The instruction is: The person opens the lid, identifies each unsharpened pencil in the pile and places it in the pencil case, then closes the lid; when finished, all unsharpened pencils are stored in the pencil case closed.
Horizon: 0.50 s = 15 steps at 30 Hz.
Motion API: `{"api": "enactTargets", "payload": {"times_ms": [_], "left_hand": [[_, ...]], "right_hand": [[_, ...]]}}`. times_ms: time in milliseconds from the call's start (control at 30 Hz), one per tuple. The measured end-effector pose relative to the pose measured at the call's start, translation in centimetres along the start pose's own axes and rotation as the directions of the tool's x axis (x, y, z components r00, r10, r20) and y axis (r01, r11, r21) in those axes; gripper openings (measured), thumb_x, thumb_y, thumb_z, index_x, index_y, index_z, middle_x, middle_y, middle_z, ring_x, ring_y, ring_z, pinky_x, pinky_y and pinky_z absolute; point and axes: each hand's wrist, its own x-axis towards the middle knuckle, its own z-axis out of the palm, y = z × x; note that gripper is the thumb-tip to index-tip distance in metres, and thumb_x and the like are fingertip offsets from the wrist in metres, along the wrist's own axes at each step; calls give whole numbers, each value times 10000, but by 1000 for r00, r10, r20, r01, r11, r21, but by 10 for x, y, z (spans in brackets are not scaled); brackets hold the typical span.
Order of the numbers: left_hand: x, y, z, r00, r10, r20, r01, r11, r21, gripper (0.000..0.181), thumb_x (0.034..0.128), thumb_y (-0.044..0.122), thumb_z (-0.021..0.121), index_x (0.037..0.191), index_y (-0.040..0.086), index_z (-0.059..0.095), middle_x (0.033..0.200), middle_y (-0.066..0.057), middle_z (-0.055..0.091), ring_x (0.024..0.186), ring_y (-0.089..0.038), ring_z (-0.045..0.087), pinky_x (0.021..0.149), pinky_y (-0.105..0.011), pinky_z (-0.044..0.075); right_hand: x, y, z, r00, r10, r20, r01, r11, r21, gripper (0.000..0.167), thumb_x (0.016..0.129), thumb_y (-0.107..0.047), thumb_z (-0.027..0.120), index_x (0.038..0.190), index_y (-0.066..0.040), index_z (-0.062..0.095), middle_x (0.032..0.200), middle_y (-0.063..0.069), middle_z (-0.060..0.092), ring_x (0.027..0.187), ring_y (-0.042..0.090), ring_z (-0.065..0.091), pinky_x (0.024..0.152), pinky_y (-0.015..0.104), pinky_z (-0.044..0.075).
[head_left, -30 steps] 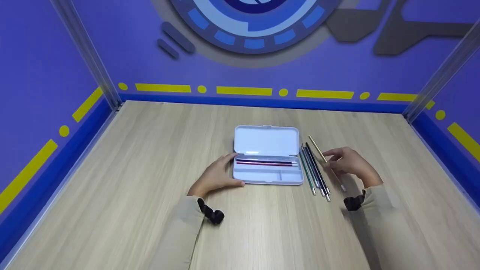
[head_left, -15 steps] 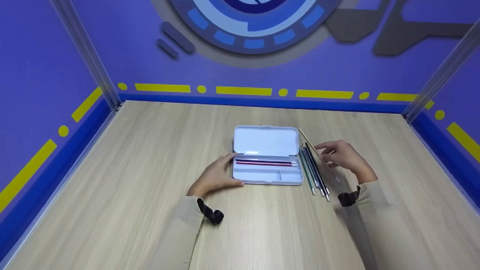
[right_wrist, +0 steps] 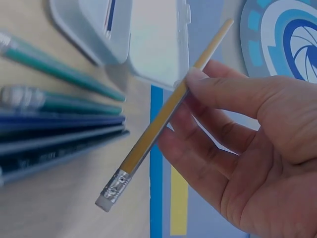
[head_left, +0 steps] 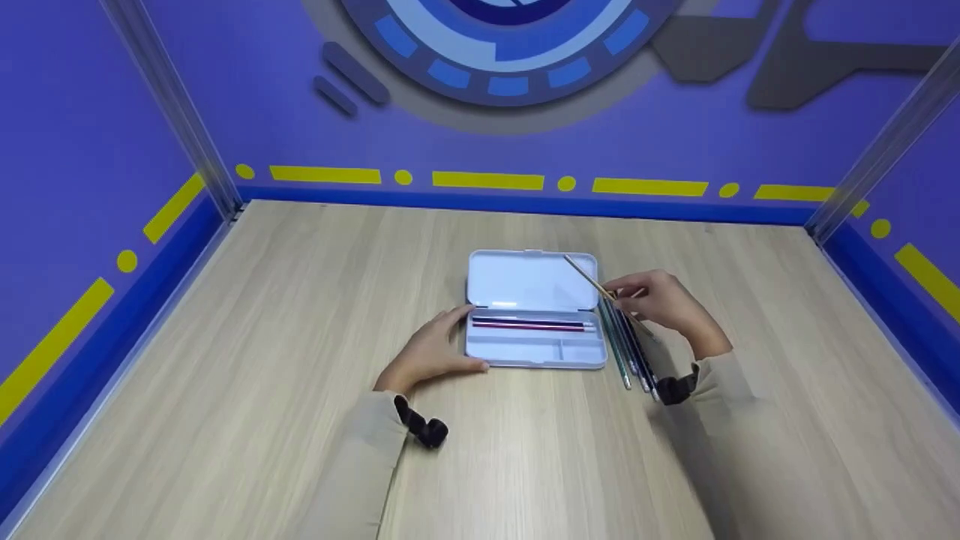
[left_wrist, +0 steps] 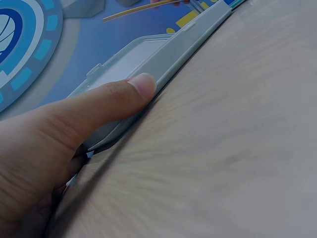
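An open white pencil case (head_left: 514,351) lies on the table with its lid (head_left: 517,281) tipped back. A few dark and red pencils (head_left: 529,326) lie in its rear compartment. The left hand (head_left: 429,351) holds the case's left end, its thumb (left_wrist: 141,87) against the front wall. Between thumb and fingers the right hand (head_left: 664,301) pinches a yellow pencil (right_wrist: 153,131), whose white eraser (right_wrist: 104,203) points down toward the wrist side. This pencil is tilted above the table, and its far end overlaps the lid in the head view.
Several green, blue and black pencils (head_left: 624,349) lie side by side just right of the case, partly beneath the right hand. Blue panels (head_left: 495,150) enclose the wooden table (head_left: 315,285) at the back and both sides.
The right hand has carried the yellow pencil leftward and slightly away, from right of the loose pencils to over them, reaching the lid's right part. The left hand and case stay put.
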Motion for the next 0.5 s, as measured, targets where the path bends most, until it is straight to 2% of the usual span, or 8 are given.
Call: {"api": "enactTargets", "payload": {"times_ms": [133, 300, 500], "left_hand": [[1, -1, 1, 1000, -6, 1, 6, 1000, 6, 1019, 590, 484, 879, 1463, 264, 403, 1490, -105, 419, 1383, -296, 371, 1146, -475, 300], [1, -1, 2, 1000, -2, -3, 2, 1000, -3, 1020, 581, 472, 886, 1458, 257, 411, 1478, -110, 429, 1371, -291, 387, 1143, -468, 307], [1, -1, 2, 1000, 4, -2, -4, 1000, -11, 1036, 584, 474, 885, 1469, 238, 399, 1482, -123, 418, 1374, -298, 384, 1146, -464, 305]], "right_hand": [[5, -9, 5, 999, -31, 11, 31, 1000, -1, 301, 898, -7, 610, 1188, -41, 681, 1002, 194, 687, 739, 176, 605, 614, 221, 526], [11, -20, 12, 997, -71, 21, 72, 997, -26, 298, 893, 4, 609, 1171, -61, 696, 974, 167, 698, 688, 165, 562, 583, 221, 485], [19, -33, 20, 994, -102, 42, 104, 994, -29, 293, 893, 21, 605, 1157, -58, 703, 968, 177, 706, 753, 229, 632, 614, 239, 512]]}}
